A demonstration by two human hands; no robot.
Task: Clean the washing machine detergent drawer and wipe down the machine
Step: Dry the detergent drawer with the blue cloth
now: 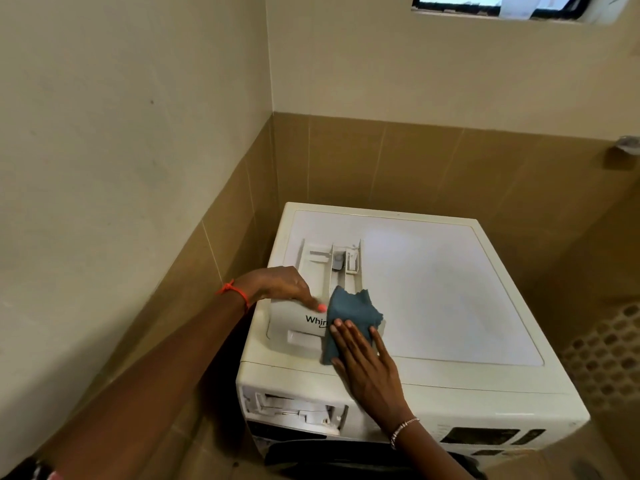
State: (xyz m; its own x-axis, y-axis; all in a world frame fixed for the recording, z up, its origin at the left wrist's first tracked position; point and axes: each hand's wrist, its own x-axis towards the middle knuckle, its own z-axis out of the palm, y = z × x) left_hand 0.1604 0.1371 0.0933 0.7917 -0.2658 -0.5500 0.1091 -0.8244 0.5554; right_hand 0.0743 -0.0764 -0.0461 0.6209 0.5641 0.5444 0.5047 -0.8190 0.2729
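The white detergent drawer (320, 289) lies pulled out on top of the white washing machine (450, 289), near its front left corner, front panel toward me. My left hand (280, 284) rests on the drawer's left side and steadies it. My right hand (367, 365) lies flat, fingers spread, pressing a blue-grey cloth (353, 315) against the drawer's front right corner and the machine top. The empty drawer slot (294, 408) gapes in the machine's front panel below.
The machine stands in a corner, tiled walls close on the left and behind. A metal wall fitting (628, 143) sticks out at the far right. A patterned floor (609, 351) shows to the right. A window (498, 5) is high up.
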